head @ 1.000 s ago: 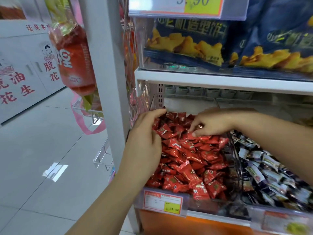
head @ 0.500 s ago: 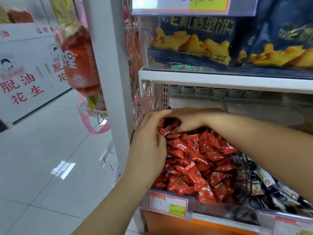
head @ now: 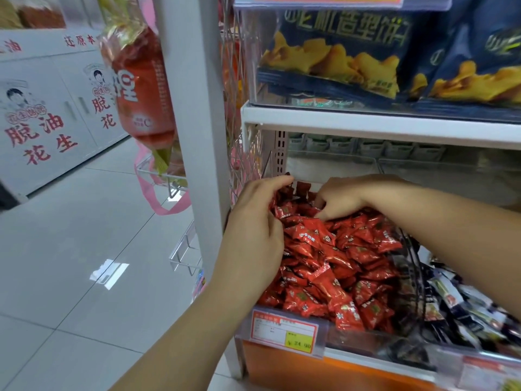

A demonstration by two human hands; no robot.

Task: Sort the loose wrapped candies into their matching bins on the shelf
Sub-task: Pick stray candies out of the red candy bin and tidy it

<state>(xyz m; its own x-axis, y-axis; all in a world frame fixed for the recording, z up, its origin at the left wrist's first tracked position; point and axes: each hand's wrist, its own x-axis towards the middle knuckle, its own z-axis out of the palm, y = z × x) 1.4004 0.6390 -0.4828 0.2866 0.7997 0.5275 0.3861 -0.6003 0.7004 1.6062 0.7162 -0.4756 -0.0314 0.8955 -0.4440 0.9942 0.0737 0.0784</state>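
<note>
Both hands are sunk into the back of a heaped bin of red wrapped candies (head: pixel 338 263) on the lower shelf (head: pixel 366 359). The left grip (head: pixel 253 230) is laid against the rear left side of the heap with its fingers curled over the top pieces. Whether any piece is enclosed cannot be told. The right grip (head: pixel 341 197) is curled downward with its fingertips (head: pixel 324 214) buried among the wrappers, and a grasp on a single candy cannot be confirmed either. The heap is piled level with, or above, the wire divider (head: pixel 413 277) on its right. Just beyond that divider a neighbouring bin of dark wrapped candies (head: pixel 465 306) is seen. A price tag (head: pixel 284 331) is fixed to the clear front lip, and blue snack bags (head: pixel 338 60) are stacked on the shelf above.

Several slips are judged possible from here. If the heap is raked forward or to the right, the glossy wrappers could be sent sliding over the divider into the dark bin, and the sorting would be undone. Pieces could likewise be tipped over the low front lip onto the tiled floor (head: pixel 70 249). Any stray candy at the back is hidden beneath the hands, so it could be missed or pushed deeper.
</note>
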